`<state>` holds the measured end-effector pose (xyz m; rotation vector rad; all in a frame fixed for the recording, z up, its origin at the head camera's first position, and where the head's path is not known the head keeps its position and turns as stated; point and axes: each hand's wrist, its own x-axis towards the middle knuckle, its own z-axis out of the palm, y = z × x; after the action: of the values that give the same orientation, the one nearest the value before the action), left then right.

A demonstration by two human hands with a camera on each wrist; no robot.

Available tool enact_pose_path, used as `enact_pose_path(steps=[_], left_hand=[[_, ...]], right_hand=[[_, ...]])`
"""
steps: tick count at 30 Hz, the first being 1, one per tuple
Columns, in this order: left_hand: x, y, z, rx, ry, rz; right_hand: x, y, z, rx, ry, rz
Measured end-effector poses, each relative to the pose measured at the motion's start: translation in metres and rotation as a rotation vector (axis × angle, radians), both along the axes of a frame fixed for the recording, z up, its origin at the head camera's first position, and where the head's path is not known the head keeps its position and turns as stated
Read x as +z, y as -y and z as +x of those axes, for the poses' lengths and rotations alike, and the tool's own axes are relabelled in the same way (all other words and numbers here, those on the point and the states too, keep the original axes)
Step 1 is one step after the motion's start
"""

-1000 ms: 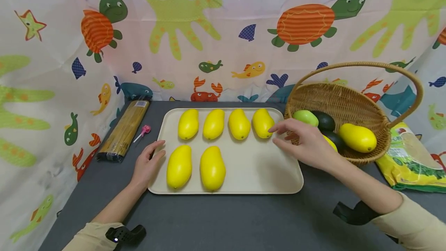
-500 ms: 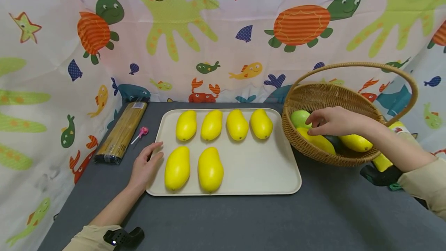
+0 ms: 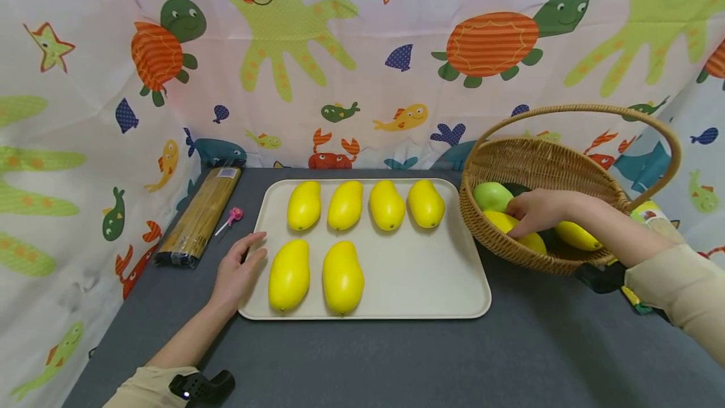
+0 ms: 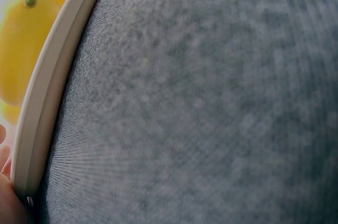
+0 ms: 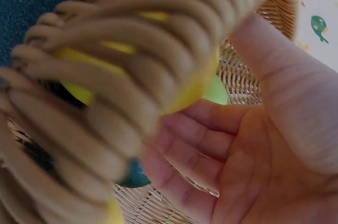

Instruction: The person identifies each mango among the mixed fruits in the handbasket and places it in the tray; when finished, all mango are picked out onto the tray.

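My right hand reaches into a wicker basket, its thumb and fingers around the right part of a yellow mango. In the right wrist view, the fingers of that hand curve against the yellow mango, partly hidden behind the blurred wicker rim. My left hand rests at the left edge of a beige tray, fingers relaxed at its rim. Several yellow mangoes lie on the tray in two rows, the back row longer than the front one.
Inside the basket also lie a green fruit, another yellow mango and dark fruit partly hidden by the hand. The basket's tall handle arches above. At left are a wrapped stick bundle and a pink lollipop.
My right hand has moved from beside the tray's back-right mango over into the basket, then down onto the mango there. The left hand has stayed at the tray edge.
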<state>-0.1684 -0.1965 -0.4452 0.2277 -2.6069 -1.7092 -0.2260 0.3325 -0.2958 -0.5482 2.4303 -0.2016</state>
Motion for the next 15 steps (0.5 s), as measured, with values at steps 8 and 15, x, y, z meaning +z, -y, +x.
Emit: enact_pose_path(steps=[8,15], left_hand=[[-0.001,0.000,0.000,-0.005,-0.004,-0.003],[-0.002,0.001,-0.001,-0.005,-0.009,0.000]], right_hand=[[0.005,-0.001,0.008,-0.060,-0.066,-0.033],[0.023,-0.013,0.019,-0.207,-0.079,-0.168]])
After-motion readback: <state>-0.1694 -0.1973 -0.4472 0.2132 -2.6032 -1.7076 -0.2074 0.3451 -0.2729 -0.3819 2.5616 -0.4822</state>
